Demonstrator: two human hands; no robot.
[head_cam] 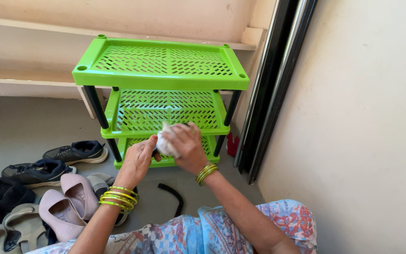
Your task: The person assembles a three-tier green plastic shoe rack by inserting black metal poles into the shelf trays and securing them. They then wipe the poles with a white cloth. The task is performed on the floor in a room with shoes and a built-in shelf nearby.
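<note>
Both hands are gripping one white cloth [165, 141]: right hand [189, 146] closed over it, left hand [139, 160] pinching beside, pressing against the green rack's [160, 70] middle shelf front edge; shoes [66, 157] lying left, unshelved.

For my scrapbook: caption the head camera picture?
Both hands press a white cloth on a green rack beside shoes.
</note>
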